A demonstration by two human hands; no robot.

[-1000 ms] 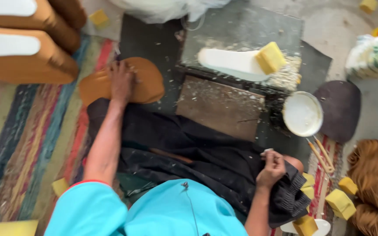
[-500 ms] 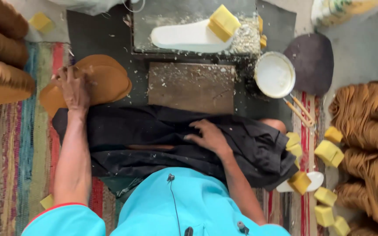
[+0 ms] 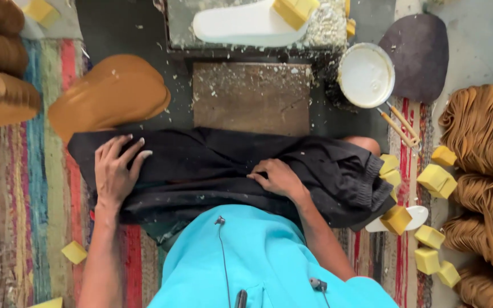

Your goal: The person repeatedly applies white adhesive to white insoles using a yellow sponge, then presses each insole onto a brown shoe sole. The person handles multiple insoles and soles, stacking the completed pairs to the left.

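Here both hands lie flat and open on the black cloth [image 3: 218, 171] — left hand [image 3: 115, 171] spread, right hand [image 3: 278, 178] loosely curled, gripping nothing; pressing evenly outward would smooth it best.

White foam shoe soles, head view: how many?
2. One white foam shoe sole lies on the crumb-strewn board at top centre. What looks like another pokes out from under a yellow foam block at right. More may be hidden.
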